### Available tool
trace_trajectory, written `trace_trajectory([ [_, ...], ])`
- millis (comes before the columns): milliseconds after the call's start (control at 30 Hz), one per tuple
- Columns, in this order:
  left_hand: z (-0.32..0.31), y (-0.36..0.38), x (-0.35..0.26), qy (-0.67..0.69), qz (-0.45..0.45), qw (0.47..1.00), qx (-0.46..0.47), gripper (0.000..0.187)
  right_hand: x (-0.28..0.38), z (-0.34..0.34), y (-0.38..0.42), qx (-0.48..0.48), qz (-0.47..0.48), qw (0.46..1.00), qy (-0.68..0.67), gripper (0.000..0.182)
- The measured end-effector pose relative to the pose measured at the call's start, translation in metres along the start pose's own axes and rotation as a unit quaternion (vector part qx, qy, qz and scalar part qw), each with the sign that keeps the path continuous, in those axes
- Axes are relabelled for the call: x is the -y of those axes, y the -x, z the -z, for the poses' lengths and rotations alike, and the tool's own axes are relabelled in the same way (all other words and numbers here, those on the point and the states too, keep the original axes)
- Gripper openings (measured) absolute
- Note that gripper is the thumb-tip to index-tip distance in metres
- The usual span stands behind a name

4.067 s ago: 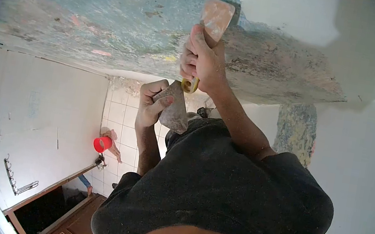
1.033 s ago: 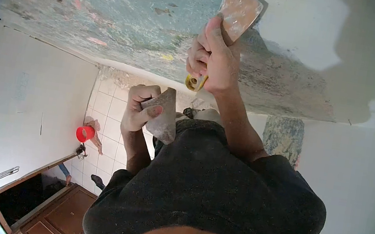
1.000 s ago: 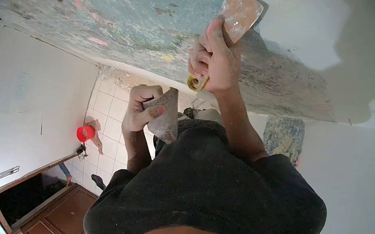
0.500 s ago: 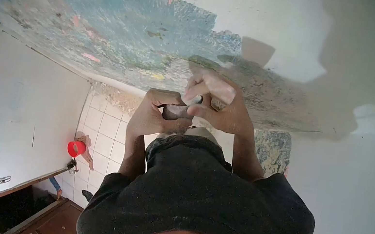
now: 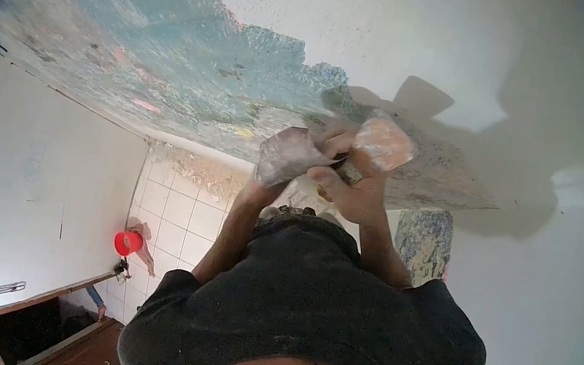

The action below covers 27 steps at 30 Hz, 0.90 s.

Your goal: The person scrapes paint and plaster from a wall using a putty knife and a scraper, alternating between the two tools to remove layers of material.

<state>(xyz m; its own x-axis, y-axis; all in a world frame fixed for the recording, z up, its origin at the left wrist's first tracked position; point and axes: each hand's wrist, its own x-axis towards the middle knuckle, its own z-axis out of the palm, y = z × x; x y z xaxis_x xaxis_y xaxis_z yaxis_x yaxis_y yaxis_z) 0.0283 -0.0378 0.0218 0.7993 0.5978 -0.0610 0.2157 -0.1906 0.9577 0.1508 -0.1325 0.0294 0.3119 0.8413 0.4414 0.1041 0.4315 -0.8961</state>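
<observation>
Patchy blue-green and white wall (image 5: 198, 53) behind. I list: one flat-bladed scraper (image 5: 388, 143), orange smeared white, clamped in right hand (image 5: 359, 199), blade wallward; just left of the scraper, one dusty grey angular slab (image 5: 287, 157), gripped by left hand (image 5: 269, 191), mostly hidden.

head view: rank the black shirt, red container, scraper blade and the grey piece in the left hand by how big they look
1. black shirt, clearly largest
2. grey piece and scraper blade, too alike to rank
3. red container, smallest here, though it is farther away
</observation>
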Motion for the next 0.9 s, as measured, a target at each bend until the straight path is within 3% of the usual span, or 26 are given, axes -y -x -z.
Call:
trace_trajectory([
  [67,-0.016,0.006,0.044,0.141,-0.072,0.985,0.067,0.024,0.002,0.001,-0.009,0.018,0.124,0.981,0.145,0.02],
  [133,-0.027,0.016,0.073,0.277,-0.14,0.942,0.127,0.029,0.009,-0.004,-0.007,0.023,0.077,0.982,0.169,0.019],
  [233,-0.041,0.028,0.035,0.271,-0.094,0.957,0.051,0.04,0.018,-0.008,-0.004,0.044,0.032,0.981,0.185,0.021],
  [267,-0.04,0.027,0.042,0.278,-0.083,0.954,0.075,0.049,0.02,-0.007,-0.004,0.046,0.035,0.983,0.171,0.023],
  [367,-0.04,0.028,0.053,0.297,-0.03,0.945,0.134,0.05,0.029,-0.006,-0.007,0.028,0.034,0.992,0.116,0.035],
  [433,-0.036,0.028,0.052,0.2,-0.089,0.967,0.133,0.047,0.029,-0.007,-0.009,-0.007,0.054,0.996,0.069,0.04],
  [567,-0.041,0.037,0.051,0.041,-0.15,0.985,0.07,0.043,0.007,0.003,-0.018,0.013,0.234,0.971,0.041,0.055],
  [633,-0.044,0.037,0.046,0.076,-0.152,0.981,0.095,0.04,0.003,0.015,-0.021,0.038,0.274,0.961,-0.005,0.068],
  [667,-0.045,0.037,0.045,0.093,-0.154,0.978,0.107,0.039,0.003,0.02,-0.018,0.017,0.271,0.962,0.005,0.079],
  [767,-0.054,0.041,0.054,0.251,-0.07,0.959,0.111,0.033,0.006,0.036,-0.015,-0.044,0.257,0.965,-0.03,0.079],
  [800,-0.054,0.042,0.061,0.221,-0.069,0.968,0.096,0.025,0.007,0.041,-0.014,-0.074,0.266,0.961,-0.034,0.079],
  [900,-0.065,0.045,0.096,0.277,-0.142,0.95,0.0,0.025,0.013,0.051,-0.016,-0.197,0.352,0.915,-0.012,0.079],
])
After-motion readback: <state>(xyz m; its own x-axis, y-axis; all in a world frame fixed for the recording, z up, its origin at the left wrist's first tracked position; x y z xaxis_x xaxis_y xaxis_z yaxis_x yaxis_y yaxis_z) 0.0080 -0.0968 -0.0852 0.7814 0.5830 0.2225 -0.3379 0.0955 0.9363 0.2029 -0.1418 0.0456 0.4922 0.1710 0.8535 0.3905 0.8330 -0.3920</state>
